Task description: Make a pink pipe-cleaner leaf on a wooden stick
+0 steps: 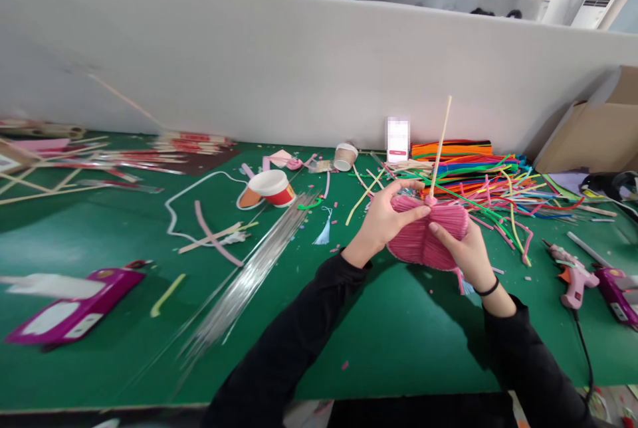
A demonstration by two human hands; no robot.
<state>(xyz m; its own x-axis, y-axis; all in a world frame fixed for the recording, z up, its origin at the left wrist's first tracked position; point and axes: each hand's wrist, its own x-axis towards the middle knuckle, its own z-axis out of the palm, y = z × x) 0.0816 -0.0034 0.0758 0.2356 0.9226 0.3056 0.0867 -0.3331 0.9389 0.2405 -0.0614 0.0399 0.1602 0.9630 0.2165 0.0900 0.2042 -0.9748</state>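
Observation:
Both my hands hold a rounded pink craft piece [423, 242], built from rows of fuzzy pipe cleaners, above the green table. My left hand [386, 215] grips its left side, thumb pressed near the top middle. On the right side, my right hand [466, 248] is wrapped round it with the thumb on the front. A thin wooden stick [441, 149] rises upright from a small pink knob at its top. Below the right hand hangs part of a light blue tassel [464, 284]. The fingers behind the piece are hidden.
Colourful pipe cleaners [478, 175] lie behind my hands, beside a propped phone [397, 139]. A pink glue gun [571, 275] rests at right. Thin metal wires [249, 275], a paper cup [273, 187] and a purple tool [74, 302] are at left. A cardboard box [588, 129] stands back right.

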